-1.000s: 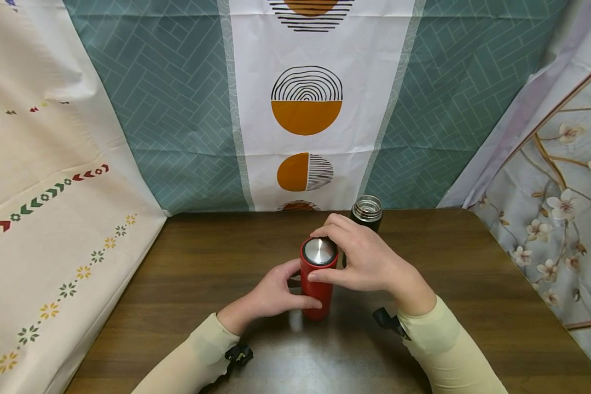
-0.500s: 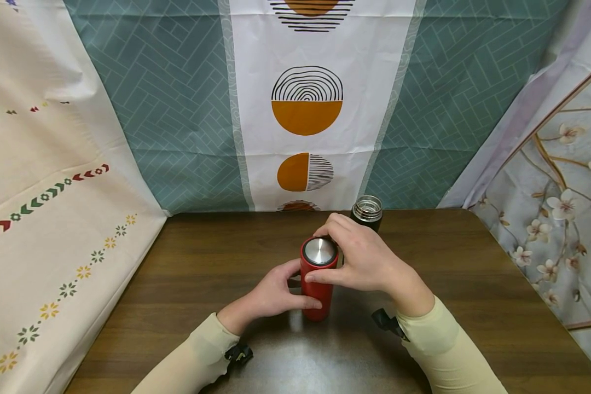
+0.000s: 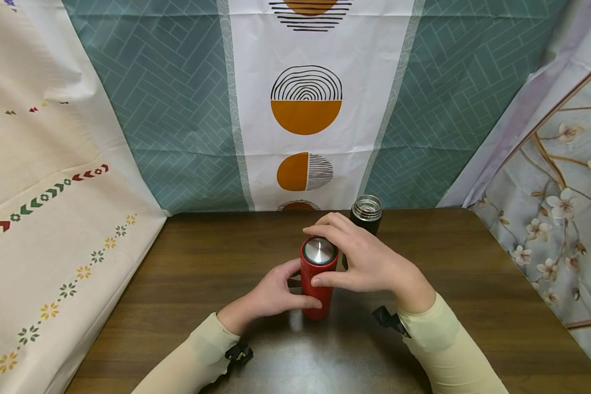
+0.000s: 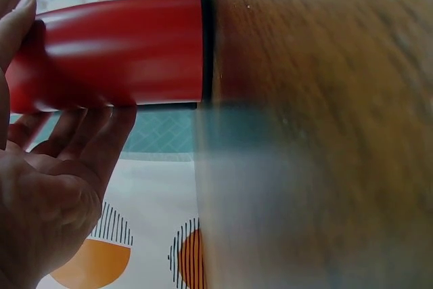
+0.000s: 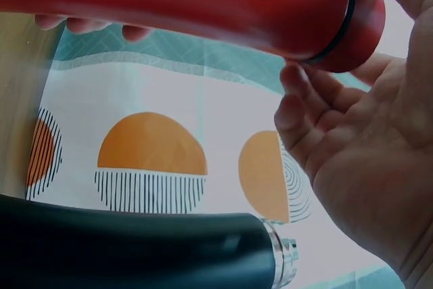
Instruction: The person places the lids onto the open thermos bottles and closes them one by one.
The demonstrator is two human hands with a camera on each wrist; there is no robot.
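A red thermos [image 3: 325, 295] stands upright on the table, in the middle of the head view. My left hand [image 3: 273, 290] grips its body from the left, thumb in front and fingers behind, as the left wrist view also shows. At the top, my right hand [image 3: 369, 260] curls around the red screw lid [image 5: 369, 21], which has a silver top disc and a dark ring below it. The thumb lies on the near side and the fingers reach over the far side. Behind the right hand stands a black thermos [image 3: 366, 223], its bare metal neck showing without a lid.
The wooden table [image 3: 216, 246] ends at a patterned curtain [image 3: 187, 120] along the back. A cream cloth [image 3: 69, 230] hangs on the left and a floral cloth [image 3: 556, 235] on the right. Dark wrist cameras sit at both sleeves.
Over the last half second my right hand has turned slightly at the lid, its fingertips going left and its thumb right. The left hand and both thermoses keep their places.
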